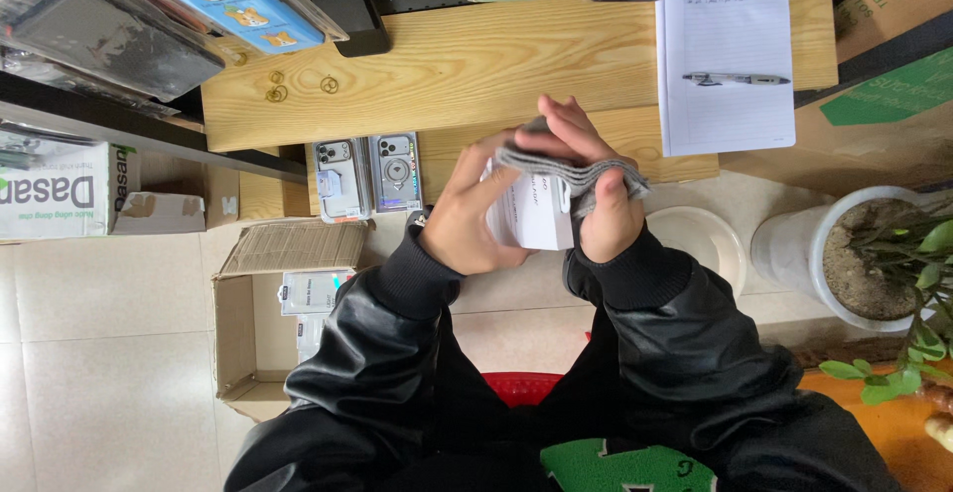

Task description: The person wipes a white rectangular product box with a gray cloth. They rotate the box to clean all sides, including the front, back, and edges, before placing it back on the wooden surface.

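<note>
My left hand (469,216) grips a small white box (529,216) from its left side, just in front of the wooden table (447,65). My right hand (594,194) presses a folded grey cloth (571,172) over the top and right side of that box, fingers curled around it. Both hands are close together at the table's near edge. Black sleeves cover both forearms.
Two packaged phone cases (369,176) lie left of my hands. A lined notepad (725,55) with a pen (737,79) sits at the table's right. Below are an open cardboard box (260,323), a white bowl (707,239), a potted plant (874,254) and a red stool (521,388).
</note>
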